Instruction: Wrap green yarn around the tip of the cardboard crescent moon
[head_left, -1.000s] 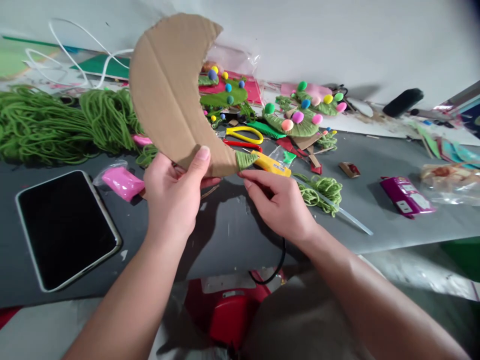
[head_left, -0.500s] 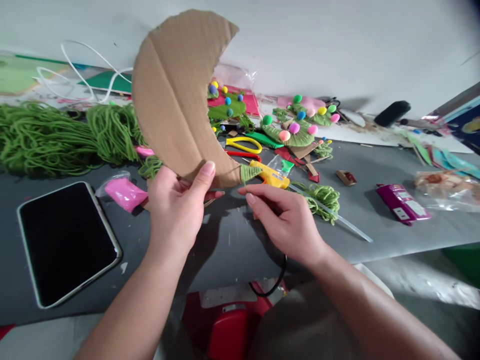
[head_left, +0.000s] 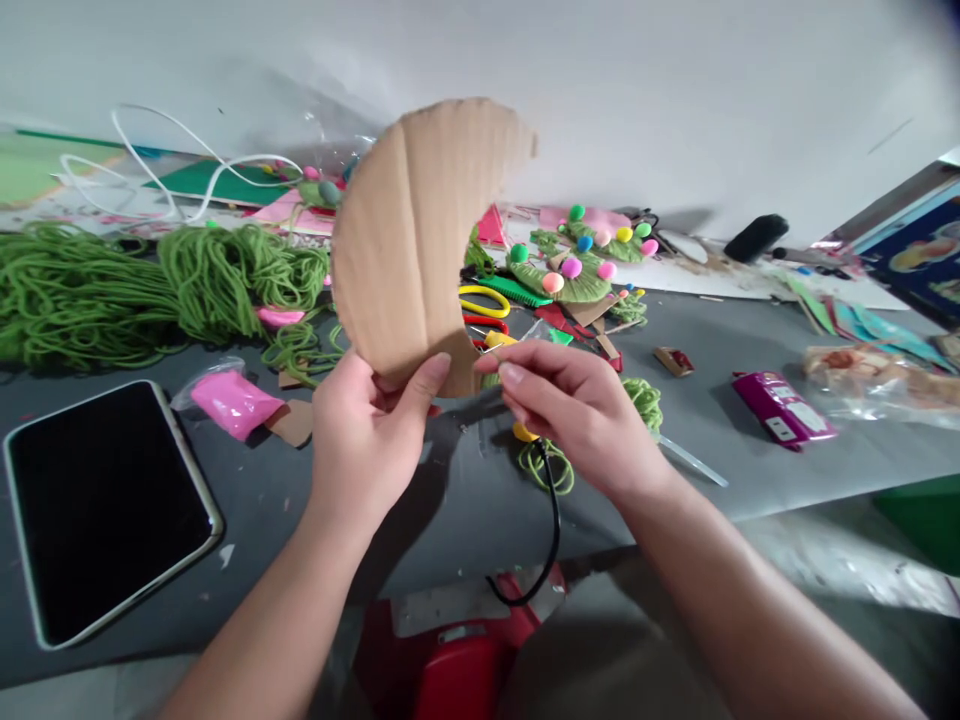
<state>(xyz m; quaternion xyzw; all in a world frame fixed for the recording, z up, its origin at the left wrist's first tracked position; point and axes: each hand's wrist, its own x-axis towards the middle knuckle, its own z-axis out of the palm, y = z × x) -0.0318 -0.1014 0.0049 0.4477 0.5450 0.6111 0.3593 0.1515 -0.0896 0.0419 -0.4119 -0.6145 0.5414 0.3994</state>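
Note:
A crescent of brown cardboard [head_left: 412, 240] stands upright in front of me, its lower part pinched between the thumb and fingers of my left hand [head_left: 367, 430]. Green yarn [head_left: 490, 380] is wound on its lower right tip, partly hidden by my fingers. My right hand [head_left: 577, 410] is closed at that tip, thumb and forefinger pinching the green strand. Behind the tip lie scissors with yellow handles [head_left: 486, 300] and a yellow glue gun, mostly covered by my right hand.
Green yarn bundles [head_left: 82, 290] and a black tablet [head_left: 109, 510] are at the left, with a pink packet [head_left: 236, 402] nearby. Leaf shapes with pompoms [head_left: 574, 280] lie behind. At the right are a purple pack [head_left: 784, 408] and a plastic bag [head_left: 877, 380]. A black cable [head_left: 556, 530] hangs over the front edge.
The cardboard crescent has turned and its top has moved right and down. My right hand has shifted slightly, still pinching at the tip. More of the glue gun is now covered.

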